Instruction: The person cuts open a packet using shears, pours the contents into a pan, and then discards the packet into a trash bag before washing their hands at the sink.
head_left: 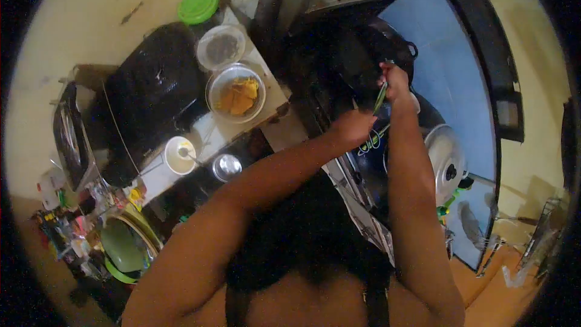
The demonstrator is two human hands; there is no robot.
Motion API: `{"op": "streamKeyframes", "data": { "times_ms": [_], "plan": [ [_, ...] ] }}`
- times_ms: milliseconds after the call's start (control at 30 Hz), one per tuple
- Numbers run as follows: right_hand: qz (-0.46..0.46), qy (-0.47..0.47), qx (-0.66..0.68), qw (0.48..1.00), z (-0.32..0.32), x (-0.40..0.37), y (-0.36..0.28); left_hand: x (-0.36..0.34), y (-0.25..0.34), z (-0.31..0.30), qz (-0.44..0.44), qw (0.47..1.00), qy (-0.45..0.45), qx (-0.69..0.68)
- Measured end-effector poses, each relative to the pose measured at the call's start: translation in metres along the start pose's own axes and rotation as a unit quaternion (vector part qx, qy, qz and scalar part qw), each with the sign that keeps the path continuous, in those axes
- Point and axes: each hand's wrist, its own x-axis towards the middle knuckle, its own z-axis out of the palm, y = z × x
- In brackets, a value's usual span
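My left hand (354, 127) and my right hand (396, 82) are both closed, my right hand further out and higher in view. A narrow green, shiny strip-like thing (381, 98) stretches between them, gripped at both ends; its exact kind does not show. Just below my hands lies a dark thing with yellow-green looped markings (372, 140), partly hidden by my right forearm. Beyond my hands stands a large black pan or wok (369, 42) with a side handle, mostly in shadow.
Left of my arms, a ledge holds a bowl of orange-yellow food pieces (237, 98), a clear container (221, 47), a green lid (198, 6) and a white cup with a spoon (180, 155). A metal pot lid (445, 166) sits right of my forearm. Clutter crowds the lower left.
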Motion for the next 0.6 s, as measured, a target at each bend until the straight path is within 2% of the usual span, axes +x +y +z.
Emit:
{"op": "streamKeyframes", "data": {
  "times_ms": [33, 100, 133, 200, 233, 267, 300, 333, 367, 400, 433, 500, 533, 600],
  "plan": [
    [-0.026, 0.009, -0.003, 1.0, -0.002, 0.002, 0.002, 0.001, -0.004, 0.005, 0.006, 1.0, -0.007, 0.009],
    [-0.038, 0.012, 0.002, 0.999, -0.004, 0.005, 0.005, 0.003, -0.013, 0.011, 0.186, 0.977, 0.067, 0.075],
    [-0.047, 0.013, -0.006, 0.999, -0.005, 0.006, 0.004, 0.003, -0.014, 0.015, 0.192, 0.976, 0.062, 0.081],
    [-0.048, 0.015, 0.025, 0.998, -0.007, 0.008, 0.002, 0.001, -0.012, 0.013, 0.071, 0.987, 0.092, -0.112],
    [-0.065, 0.006, -0.034, 0.997, -0.009, 0.008, 0.0, 0.001, -0.009, 0.007, 0.077, 0.988, 0.087, -0.106],
    [-0.082, -0.003, -0.093, 0.992, -0.012, 0.009, -0.001, -0.001, -0.007, 0.0, -0.003, 0.988, 0.025, -0.153],
    [-0.085, 0.0, -0.086, 0.993, -0.013, 0.013, 0.0, -0.001, 0.001, -0.01, -0.084, 0.976, -0.037, -0.198],
    [-0.068, -0.004, -0.03, 0.997, -0.013, 0.019, 0.002, -0.001, 0.009, -0.017, -0.08, 0.977, -0.041, -0.193],
    [-0.052, -0.01, 0.026, 0.998, -0.013, 0.025, 0.003, 0.0, 0.017, -0.024, -0.169, 0.921, -0.076, -0.343],
    [-0.055, -0.009, 0.031, 0.998, -0.012, 0.026, -0.002, 0.001, 0.022, -0.029, -0.253, 0.832, -0.109, -0.481],
    [-0.043, -0.011, 0.041, 0.998, -0.01, 0.027, -0.005, 0.001, 0.024, -0.034, -0.252, 0.835, -0.111, -0.477],
    [-0.038, -0.018, 0.036, 0.998, -0.007, 0.015, -0.014, 0.005, 0.028, -0.045, -0.283, 0.732, -0.11, -0.609],
    [-0.042, -0.015, 0.041, 0.998, -0.008, 0.007, -0.02, 0.007, 0.024, -0.042, -0.281, 0.735, -0.115, -0.606],
    [-0.018, -0.119, 0.072, 0.99, -0.009, -0.01, -0.03, 0.012, 0.013, -0.034, -0.227, 0.751, -0.096, -0.613]
  ]
}}
